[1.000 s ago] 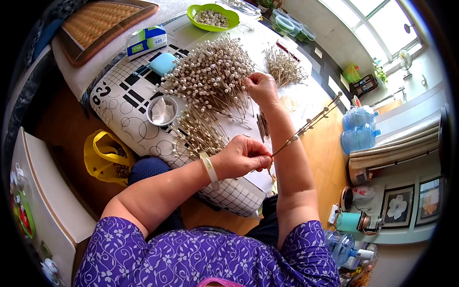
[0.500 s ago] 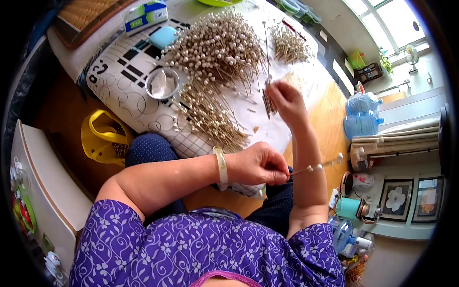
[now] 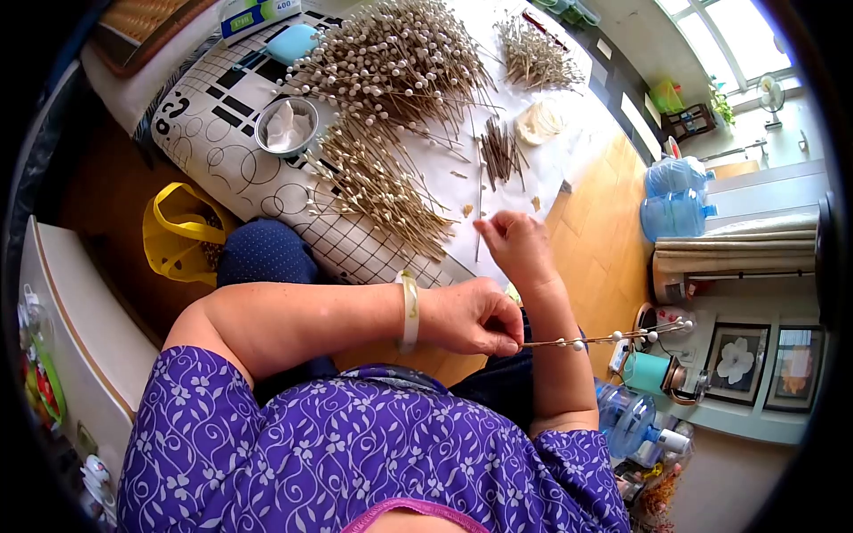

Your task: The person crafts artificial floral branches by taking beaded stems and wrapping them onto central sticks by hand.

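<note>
My left hand (image 3: 471, 316), with a pale bracelet at the wrist, is closed on a thin brown beaded stem (image 3: 629, 337). Its white beads point to the right, across my right forearm. My right hand (image 3: 520, 250) is just above, its thumb and finger pinched together over the table's near edge. A thin upright stick (image 3: 481, 182) passes by those fingertips; whether they hold it I cannot tell. Beyond them lies a small bundle of short brown sticks (image 3: 503, 153). A bunch of stems with small pale buds (image 3: 382, 191) rests left of my right hand.
A large heap of white-beaded stems (image 3: 391, 62) covers the table's middle, with a smaller bunch (image 3: 538, 55) behind right. Also there are a metal bowl with white tissue (image 3: 288, 129), a roll of pale tape (image 3: 539, 123) and a blue case (image 3: 293, 43). A yellow bag (image 3: 178, 235) stands left.
My right hand has come back from the brown stick bundle toward my left hand, uncovering the bundle. The beaded stem in my left hand now shows more of its length.
</note>
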`<action>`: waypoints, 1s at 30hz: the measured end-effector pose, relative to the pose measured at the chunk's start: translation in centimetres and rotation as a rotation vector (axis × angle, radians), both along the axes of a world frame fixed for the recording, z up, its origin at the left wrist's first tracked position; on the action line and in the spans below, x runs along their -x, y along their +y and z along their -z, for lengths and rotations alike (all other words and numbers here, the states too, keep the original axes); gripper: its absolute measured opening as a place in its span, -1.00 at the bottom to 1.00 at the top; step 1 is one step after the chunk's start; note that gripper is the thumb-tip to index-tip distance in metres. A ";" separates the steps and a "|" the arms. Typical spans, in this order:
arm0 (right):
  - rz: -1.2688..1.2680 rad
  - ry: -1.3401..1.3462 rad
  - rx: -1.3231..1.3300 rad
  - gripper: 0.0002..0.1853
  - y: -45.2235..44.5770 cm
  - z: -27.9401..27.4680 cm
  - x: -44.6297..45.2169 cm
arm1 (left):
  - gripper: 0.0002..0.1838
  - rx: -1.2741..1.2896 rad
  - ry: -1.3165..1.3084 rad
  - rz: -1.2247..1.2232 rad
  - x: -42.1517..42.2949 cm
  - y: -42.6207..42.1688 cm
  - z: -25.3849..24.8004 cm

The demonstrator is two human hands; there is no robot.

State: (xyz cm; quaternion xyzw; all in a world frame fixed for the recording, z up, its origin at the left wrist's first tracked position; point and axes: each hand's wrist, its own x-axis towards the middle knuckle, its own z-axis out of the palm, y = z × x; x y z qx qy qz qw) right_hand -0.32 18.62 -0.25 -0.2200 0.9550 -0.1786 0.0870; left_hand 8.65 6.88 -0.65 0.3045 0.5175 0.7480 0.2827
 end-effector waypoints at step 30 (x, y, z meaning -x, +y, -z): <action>-0.396 0.459 -0.145 -0.84 -7.3 -2.0 1.5 | -0.90 -0.023 0.042 -0.057 0.9 -1.1 -0.4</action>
